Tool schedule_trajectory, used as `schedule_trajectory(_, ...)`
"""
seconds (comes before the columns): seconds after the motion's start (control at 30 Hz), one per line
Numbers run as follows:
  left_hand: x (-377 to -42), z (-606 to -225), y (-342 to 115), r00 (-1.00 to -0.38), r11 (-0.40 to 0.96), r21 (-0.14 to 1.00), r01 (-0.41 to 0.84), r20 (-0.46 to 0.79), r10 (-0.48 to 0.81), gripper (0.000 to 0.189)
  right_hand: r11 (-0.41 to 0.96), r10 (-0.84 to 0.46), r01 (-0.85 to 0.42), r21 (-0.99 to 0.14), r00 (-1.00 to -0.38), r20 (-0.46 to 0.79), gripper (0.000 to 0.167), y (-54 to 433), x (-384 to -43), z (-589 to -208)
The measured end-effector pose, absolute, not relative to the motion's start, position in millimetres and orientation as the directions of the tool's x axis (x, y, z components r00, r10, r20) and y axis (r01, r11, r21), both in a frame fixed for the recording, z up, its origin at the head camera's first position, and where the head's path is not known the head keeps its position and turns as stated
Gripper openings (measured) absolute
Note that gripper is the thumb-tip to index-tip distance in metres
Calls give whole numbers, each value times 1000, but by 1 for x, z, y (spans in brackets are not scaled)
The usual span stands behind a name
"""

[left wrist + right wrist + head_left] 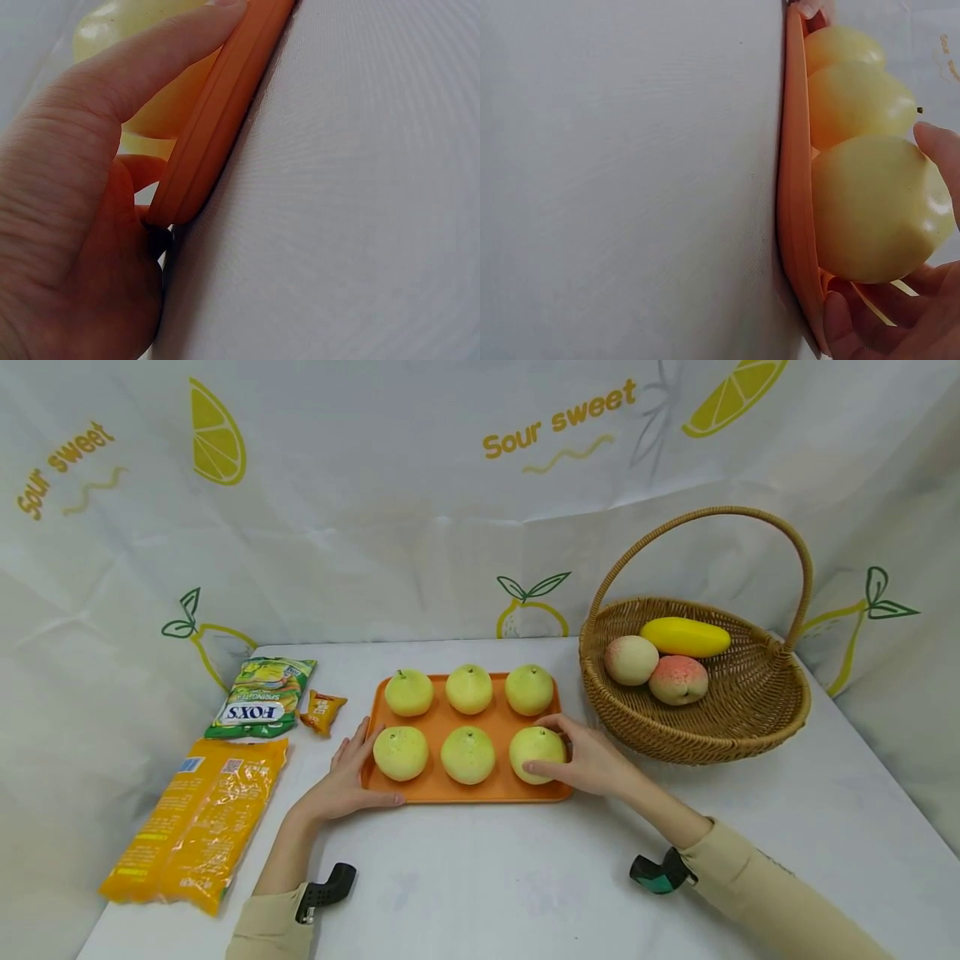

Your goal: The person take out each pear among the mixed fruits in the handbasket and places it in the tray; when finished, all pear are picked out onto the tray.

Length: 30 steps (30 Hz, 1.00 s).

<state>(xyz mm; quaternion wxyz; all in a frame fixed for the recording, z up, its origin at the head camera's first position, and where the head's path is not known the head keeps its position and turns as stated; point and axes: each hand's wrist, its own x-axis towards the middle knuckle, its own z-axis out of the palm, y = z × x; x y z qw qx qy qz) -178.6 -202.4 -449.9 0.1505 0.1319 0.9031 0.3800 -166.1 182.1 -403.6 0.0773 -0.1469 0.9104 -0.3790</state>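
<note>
An orange tray (450,795) lies on the white table, bearing two rows of three round yellow-green pears. My left hand (345,781) grips the tray's near left corner, its thumb along the front rim and its fingers at the left side. In the left wrist view the thumb lies against the tray's rim (214,112). At the near right corner, my right hand (588,756) holds the front right pear (536,750) between thumb and fingers. That pear (877,210) still sits low in the tray in the right wrist view, with fingers beside and partly behind it.
A wicker basket (720,727) with a tall handle stands close behind my right hand, holding two peaches (632,660) and a yellow oblong fruit (684,637). To the left lie a green FOX'S candy bag (262,697), a small orange packet (322,712) and a large orange bag (198,818).
</note>
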Motion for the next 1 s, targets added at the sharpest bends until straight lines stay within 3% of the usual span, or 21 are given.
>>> schedule_trajectory(0.4, -179, -451, -201, -920, 685, 719, 119, -179, 348, 118, 544, -423, -275, -793, -906, 25, 84, 197, -160, -408)
schedule_trajectory(1.0, -180, -454, -203, -920, 687, 715, 131, -171, 353, 117, 522, -389, -291, -802, -918, 80, 74, 198, -157, -415)
